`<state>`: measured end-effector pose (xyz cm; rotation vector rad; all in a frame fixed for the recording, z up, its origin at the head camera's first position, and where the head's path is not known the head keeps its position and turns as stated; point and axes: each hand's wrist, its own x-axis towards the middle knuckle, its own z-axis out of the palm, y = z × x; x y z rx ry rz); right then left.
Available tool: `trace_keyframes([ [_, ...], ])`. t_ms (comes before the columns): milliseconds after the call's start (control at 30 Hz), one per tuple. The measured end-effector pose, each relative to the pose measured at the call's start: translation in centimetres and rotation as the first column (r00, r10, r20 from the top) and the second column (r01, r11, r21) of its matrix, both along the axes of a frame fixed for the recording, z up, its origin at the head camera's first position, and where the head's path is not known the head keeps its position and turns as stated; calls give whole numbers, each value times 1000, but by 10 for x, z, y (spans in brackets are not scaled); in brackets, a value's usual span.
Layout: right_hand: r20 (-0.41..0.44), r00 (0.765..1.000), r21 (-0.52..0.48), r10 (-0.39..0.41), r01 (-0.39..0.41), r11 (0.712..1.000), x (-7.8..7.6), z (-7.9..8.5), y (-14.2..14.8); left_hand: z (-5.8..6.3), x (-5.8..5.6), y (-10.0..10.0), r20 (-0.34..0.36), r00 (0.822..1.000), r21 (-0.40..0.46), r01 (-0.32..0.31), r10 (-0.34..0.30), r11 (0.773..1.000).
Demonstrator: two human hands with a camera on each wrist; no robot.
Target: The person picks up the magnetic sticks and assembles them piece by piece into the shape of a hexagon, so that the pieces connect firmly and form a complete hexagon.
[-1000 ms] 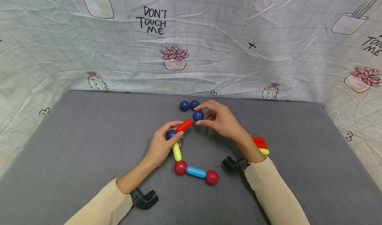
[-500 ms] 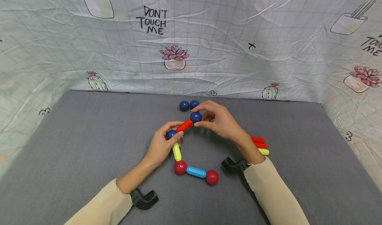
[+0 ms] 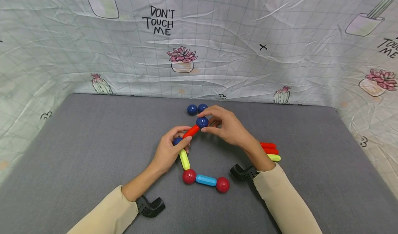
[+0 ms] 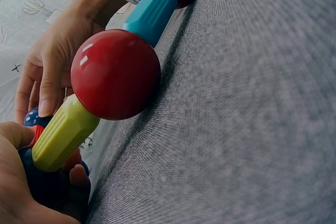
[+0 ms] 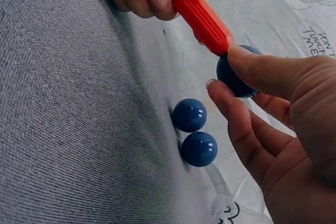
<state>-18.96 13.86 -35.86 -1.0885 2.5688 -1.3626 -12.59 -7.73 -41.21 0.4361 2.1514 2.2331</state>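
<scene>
My left hand (image 3: pixel 166 149) grips a blue ball (image 3: pixel 178 141) where a red rod (image 3: pixel 191 131) and a yellow rod (image 3: pixel 185 159) meet, its thumb lying by the red rod. From there the chain runs on through a red ball (image 3: pixel 189 176), a light blue rod (image 3: pixel 206 180) and a second red ball (image 3: pixel 223 185). Between thumb and fingers, my right hand (image 3: pixel 230 127) pinches another blue ball (image 3: pixel 202 122) against the red rod's far end. In the right wrist view this blue ball (image 5: pixel 236 77) meets the rod tip (image 5: pixel 218 43).
Two loose blue balls (image 3: pixel 192 109) sit on the grey tabletop (image 3: pixel 124 123) just behind the right fingers. Red rods (image 3: pixel 269 151) and a yellow rod (image 3: pixel 274 157) lie beside the right wrist, partly hidden by it. A printed cloth (image 3: pixel 224 65) stands behind the table.
My right hand has brought the blue ball left and slightly down, from apart to touching the red rod's tip. The red balls and light blue rod have shifted slightly right and toward me.
</scene>
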Motion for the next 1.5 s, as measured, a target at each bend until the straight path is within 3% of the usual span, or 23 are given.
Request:
trace_keyframes([
  [300, 27, 997, 13, 79, -79, 997, 3, 4, -2, 1, 0, 0, -3, 999, 120, 48, -48, 992],
  [533, 51, 993, 28, 108, -110, 994, 5, 8, -3, 0, -1, 1, -14, 999, 170, 41, -39, 985],
  [833, 38, 999, 101, 35, -39, 994, 12, 23, 9, -3, -1, 3, 7, 1000, 157, 13, -15, 988],
  [1067, -16, 1000, 151, -24, 26, 988, 21, 38, 44, -3, -2, 1, -7, 1000, 116, -14, 15, 993],
  [1333, -40, 988, 157, -148, 153, 976, 34, 32, 97, -3, -1, 0, -10, 1000, 135, -4, 5, 991],
  [1500, -2, 969, 172, -248, 245, 954, 43, 26, 126, -2, 0, 1, -2, 1000, 135, -3, 3, 991],
])
